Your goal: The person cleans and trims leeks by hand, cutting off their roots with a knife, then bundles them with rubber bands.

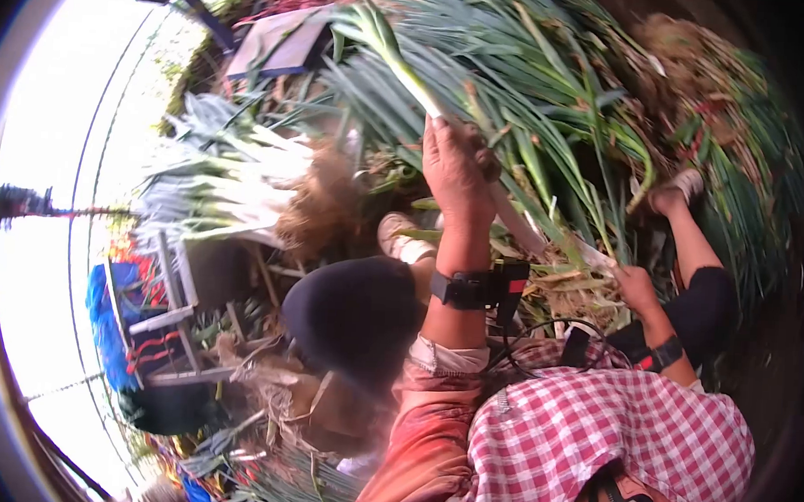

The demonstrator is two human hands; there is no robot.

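Note:
My left hand (459, 168) is closed around the white stalk of a leek (397, 58), whose green leaves point up and away to the left. Lower right, my right hand (634, 288) is closed on the end of a pale leek leaf (590, 253), its fingers partly blurred. A large heap of leeks (491, 53) with long green leaves lies just beyond both hands. To the left is a stack of leeks (244, 177) with white stalks and brown roots.
My knee (354, 316) in dark cloth is beside the left forearm. A pale frame (171, 308) and a blue plastic bag (112, 319) stand at the left. A flat board (281, 44) lies beyond the stack. Rooty leeks (679, 66) fill the far right.

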